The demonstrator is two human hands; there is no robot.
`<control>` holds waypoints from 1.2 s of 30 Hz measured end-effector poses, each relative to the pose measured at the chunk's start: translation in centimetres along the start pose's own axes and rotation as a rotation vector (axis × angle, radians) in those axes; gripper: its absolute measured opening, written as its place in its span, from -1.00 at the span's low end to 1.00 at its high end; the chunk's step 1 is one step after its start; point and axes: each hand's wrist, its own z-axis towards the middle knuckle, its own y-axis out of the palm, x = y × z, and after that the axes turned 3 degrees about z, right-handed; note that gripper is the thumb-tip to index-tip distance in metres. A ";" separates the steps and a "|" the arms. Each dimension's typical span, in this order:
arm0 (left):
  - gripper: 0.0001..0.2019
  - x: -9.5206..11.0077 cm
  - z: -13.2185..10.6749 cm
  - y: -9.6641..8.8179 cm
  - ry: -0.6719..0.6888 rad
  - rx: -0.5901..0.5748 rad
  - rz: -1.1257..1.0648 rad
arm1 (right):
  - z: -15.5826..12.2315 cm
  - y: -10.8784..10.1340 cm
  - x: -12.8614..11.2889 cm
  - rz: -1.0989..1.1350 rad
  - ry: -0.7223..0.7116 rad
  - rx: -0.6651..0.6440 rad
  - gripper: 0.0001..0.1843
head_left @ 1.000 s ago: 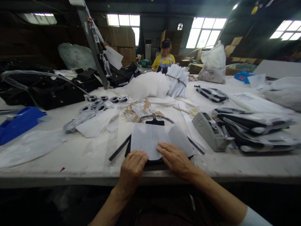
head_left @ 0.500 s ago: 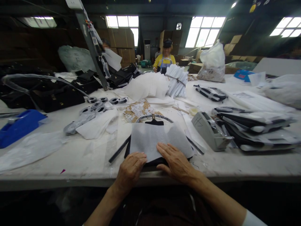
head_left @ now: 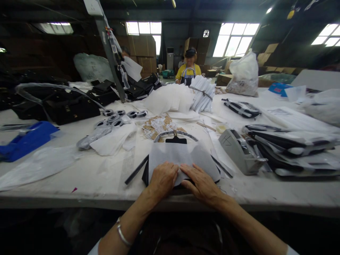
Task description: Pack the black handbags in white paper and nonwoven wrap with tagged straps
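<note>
A sheet of white wrapping paper (head_left: 183,157) lies over a flat black bag (head_left: 176,140) at the near edge of the white table (head_left: 87,177). The bag's clip and curved strap stick out beyond the paper. My left hand (head_left: 162,179) rests on the paper's near edge with fingers curled, pressing or pinching it. Beside it, my right hand (head_left: 202,183) lies flat with fingers spread, over the paper and the bag's near edge. The two hands almost touch.
A grey tape dispenser (head_left: 239,150) stands to the right, before stacked bagged black items (head_left: 292,148). Tape rolls (head_left: 117,117), paper tags (head_left: 158,125), white paper stacks (head_left: 172,97), black bags (head_left: 66,106) and a blue dispenser (head_left: 26,140) lie around. A person in yellow (head_left: 189,69) works beyond.
My left hand moved forward from the table's edge onto the paper, close to my right hand. The right hand stayed on the paper, shifting slightly.
</note>
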 end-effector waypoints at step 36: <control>-0.77 -0.9 -1.3 2.5 0.079 0.276 -0.440 | 4.5 -2.5 0.8 0.086 0.361 -0.115 -0.81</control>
